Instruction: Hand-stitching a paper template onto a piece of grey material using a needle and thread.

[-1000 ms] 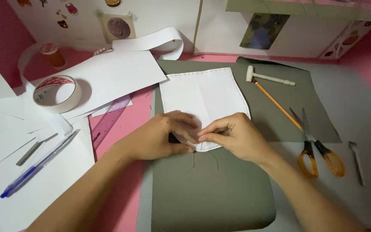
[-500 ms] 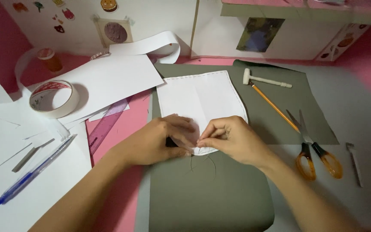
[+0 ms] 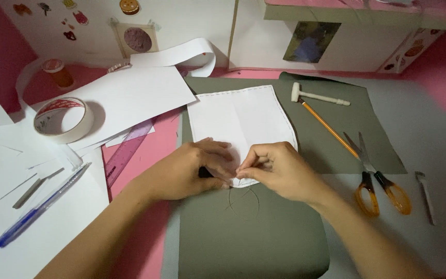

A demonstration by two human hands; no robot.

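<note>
From the head view, one white paper pattern (image 3: 241, 121) lies on one sheet of grey-green felt (image 3: 254, 232) on the worktop. Two hands meet at the pattern's lower edge. The left hand (image 3: 189, 170) presses flat on that edge, fingers curled over it. The right hand (image 3: 274, 168) is pinched at the same edge, fingertips closed on something too small to make out; a thin loop of thread (image 3: 243, 199) shows on the felt just below.

Right of the pattern lie one pencil (image 3: 329, 126), one small white mallet (image 3: 318, 95) and one pair of orange-handled scissors (image 3: 378, 183). Left of it lie one purple ruler (image 3: 127, 152), one roll of tape (image 3: 63, 120) and one blue pen (image 3: 42, 204), among loose white paper sheets (image 3: 130, 95).

Against the earlier frames, both hands remain at the same lower edge; the things around the pattern lie where they were.
</note>
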